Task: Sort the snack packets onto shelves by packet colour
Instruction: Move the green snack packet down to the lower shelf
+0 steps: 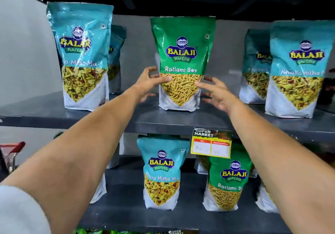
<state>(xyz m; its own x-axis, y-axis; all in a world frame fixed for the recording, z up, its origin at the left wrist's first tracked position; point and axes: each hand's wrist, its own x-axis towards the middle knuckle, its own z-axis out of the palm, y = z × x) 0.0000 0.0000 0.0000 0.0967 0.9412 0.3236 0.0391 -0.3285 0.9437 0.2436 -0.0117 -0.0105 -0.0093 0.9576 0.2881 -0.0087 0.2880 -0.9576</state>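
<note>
Green packet (182, 63), both hands flanking

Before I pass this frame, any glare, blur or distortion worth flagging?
Head view: glare streaks the top of the left blue packet; wide-angle bending tilts the edge packets and bows the upper shelf; the green packet between both hands reads sharp; price tag writing is illegible.

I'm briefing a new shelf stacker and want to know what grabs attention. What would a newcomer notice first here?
First, the green Ratlami Sev packet standing upright mid upper shelf, the only green one among blue Khatta Mitha Mix packets on that shelf. The left hand and right hand flank its lower sides with fingers spread, neither closed in a grip. Below, a yellow supermarket price tag hangs from the upper shelf edge.
</note>
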